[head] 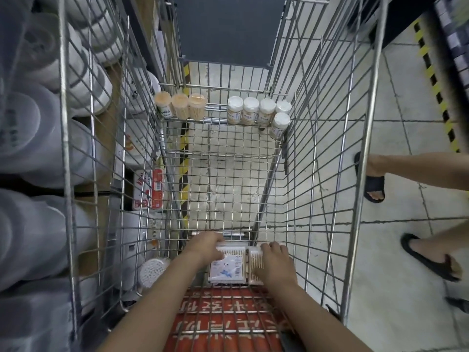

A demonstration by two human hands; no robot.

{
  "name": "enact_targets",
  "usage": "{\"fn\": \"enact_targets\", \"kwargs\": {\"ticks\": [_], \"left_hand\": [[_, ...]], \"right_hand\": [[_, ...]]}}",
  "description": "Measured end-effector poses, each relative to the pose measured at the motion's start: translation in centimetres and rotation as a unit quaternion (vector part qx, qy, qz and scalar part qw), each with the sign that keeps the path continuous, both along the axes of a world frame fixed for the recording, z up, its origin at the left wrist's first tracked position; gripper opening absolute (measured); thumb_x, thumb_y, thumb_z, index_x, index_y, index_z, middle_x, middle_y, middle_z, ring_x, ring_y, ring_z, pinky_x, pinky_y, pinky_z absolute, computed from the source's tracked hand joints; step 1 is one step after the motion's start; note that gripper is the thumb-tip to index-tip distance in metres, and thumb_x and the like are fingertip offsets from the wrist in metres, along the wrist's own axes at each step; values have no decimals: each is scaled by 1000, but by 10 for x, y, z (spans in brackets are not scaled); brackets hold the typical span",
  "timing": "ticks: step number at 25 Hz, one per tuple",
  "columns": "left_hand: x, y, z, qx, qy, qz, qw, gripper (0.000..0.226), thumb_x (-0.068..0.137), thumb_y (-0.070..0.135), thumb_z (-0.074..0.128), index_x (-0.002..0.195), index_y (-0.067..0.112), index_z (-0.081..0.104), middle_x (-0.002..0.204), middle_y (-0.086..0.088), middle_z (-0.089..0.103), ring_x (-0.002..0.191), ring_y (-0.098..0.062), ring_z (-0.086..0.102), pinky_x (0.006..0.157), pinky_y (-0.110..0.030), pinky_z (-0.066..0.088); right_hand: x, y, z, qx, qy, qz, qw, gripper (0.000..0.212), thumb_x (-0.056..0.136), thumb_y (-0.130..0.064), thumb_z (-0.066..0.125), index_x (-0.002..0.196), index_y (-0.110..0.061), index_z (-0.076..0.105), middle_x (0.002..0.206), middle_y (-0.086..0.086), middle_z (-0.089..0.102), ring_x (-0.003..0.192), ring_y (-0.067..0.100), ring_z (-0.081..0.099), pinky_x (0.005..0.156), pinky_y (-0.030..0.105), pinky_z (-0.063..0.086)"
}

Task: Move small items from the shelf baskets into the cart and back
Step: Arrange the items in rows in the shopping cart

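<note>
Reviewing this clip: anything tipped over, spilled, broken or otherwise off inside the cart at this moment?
Nothing stands out. The toothpick jars and white-lidded jars stand upright along the cart's far end. The left hand and right hand rest on flat cotton swab boxes at the near end. No spill or damage shows.

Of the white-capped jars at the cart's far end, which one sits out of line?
The rightmost white-capped jar: it stands nearer the camera, while the other four form a row.

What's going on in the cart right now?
A person leans over a wire cart with both hands at its near end. The left hand and right hand grip flat boxes of cotton swabs. Along the far end stand three toothpick jars and five white-lidded jars.
</note>
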State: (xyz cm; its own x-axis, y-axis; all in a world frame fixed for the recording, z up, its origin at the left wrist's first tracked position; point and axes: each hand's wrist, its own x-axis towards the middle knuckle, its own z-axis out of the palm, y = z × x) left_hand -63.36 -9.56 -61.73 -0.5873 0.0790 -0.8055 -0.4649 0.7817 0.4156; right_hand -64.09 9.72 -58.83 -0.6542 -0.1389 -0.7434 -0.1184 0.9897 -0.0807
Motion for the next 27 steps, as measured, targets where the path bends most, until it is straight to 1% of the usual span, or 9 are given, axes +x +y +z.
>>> {"fn": "enact_targets", "kwargs": {"ticks": [3, 6, 9, 13, 17, 20, 23, 25, 27], "left_hand": [[0, -4, 11, -2, 4, 8, 1000, 41, 84, 21, 67, 123, 21, 58, 122, 0, 62, 108, -19, 58, 95, -37, 47], [1, -14, 40, -19, 29, 21, 999, 42, 89, 19, 58, 131, 18, 54, 132, -2, 56, 118, -20, 54, 101, -37, 44], [6, -28, 88, -38, 45, 26, 998, 39, 94, 25, 53, 132, 18, 52, 132, -4, 57, 118, -22, 54, 99, -35, 44], [27, -43, 162, -57, 61, 34, 996, 34, 95, 29, 52, 126, 17, 57, 125, -2, 60, 112, -21, 57, 97, -37, 46], [63, -40, 242, -137, 156, 22, 978, 27, 95, 31, 49, 117, 21, 60, 115, -1, 64, 103, -19, 59, 87, -35, 50], [97, -16, 294, -182, 231, 35, 955, 29, 93, 27, 49, 120, 20, 57, 120, -3, 60, 108, -22, 56, 85, -32, 47], [136, 14, 331, -196, 296, 100, 929, 31, 93, 30, 49, 123, 21, 56, 125, 2, 56, 111, -20, 56, 88, -34, 46], [170, 34, 352, -191, 311, 190, 912, 30, 94, 29, 51, 123, 23, 58, 123, 5, 58, 108, -16, 58, 87, -33, 47], [209, 55, 367, -163, 297, 291, 895, 25, 93, 28, 53, 117, 26, 60, 114, 4, 63, 103, -14, 61, 87, -33, 49]], "right_hand": [[1, -2, 9, 7, 21, 29, 999, 56, 92, -31, 54, 141, -17, 33, 148, 5, 31, 138, 25, 25, 112, 38, 27], [-2, -3, 33, 8, 28, 35, 999, 53, 93, -26, 48, 143, -15, 33, 149, 6, 33, 138, 26, 27, 112, 39, 27], [-8, -5, 77, -19, 26, 17, 999, 48, 94, -25, 46, 139, -13, 37, 141, 9, 44, 129, 26, 40, 104, 38, 37], [-7, -7, 146, -112, 41, -9, 993, 42, 94, -25, 49, 135, -13, 46, 131, 9, 56, 118, 26, 53, 97, 35, 44], [5, 4, 209, -161, 81, 60, 982, 39, 95, -27, 48, 132, -14, 48, 130, 6, 57, 117, 25, 54, 94, 32, 43], [19, 23, 251, -165, 119, 129, 970, 39, 95, -29, 46, 132, -15, 47, 129, 4, 56, 117, 23, 52, 94, 32, 42], [32, 45, 278, -180, 132, 174, 959, 38, 96, -30, 45, 131, -17, 47, 129, 1, 55, 117, 21, 52, 92, 30, 40], [42, 60, 298, -205, 136, 201, 948, 36, 95, -31, 45, 130, -19, 48, 129, 0, 55, 116, 20, 53, 91, 30, 40], [53, 73, 312, -228, 125, 226, 939, 36, 95, -31, 46, 129, -19, 49, 128, 1, 55, 116, 20, 52, 91, 29, 40]]}}
